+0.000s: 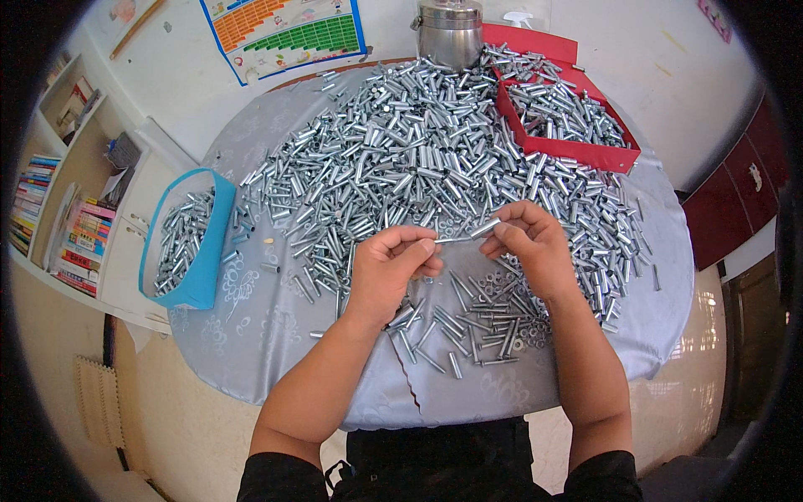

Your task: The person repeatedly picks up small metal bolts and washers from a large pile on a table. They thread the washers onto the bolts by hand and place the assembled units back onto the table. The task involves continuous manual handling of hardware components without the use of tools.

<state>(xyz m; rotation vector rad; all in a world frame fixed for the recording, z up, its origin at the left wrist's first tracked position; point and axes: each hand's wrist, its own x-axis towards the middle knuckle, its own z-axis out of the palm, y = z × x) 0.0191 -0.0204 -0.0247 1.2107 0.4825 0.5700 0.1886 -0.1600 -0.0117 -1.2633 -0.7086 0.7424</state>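
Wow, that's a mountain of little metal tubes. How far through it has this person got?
Not far, it seems. Done: the blue tray holds a modest batch of tubes, and the red box holds more. In hand: the left hand and right hand hold a thin pin and a tube together. Left: the big heap covering the table, plus loose pins.

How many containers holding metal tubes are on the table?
2. A blue tray sits at the table's left edge, beside the left hand. A red box sits at the far right. Other containers could be hidden under the tube pile.
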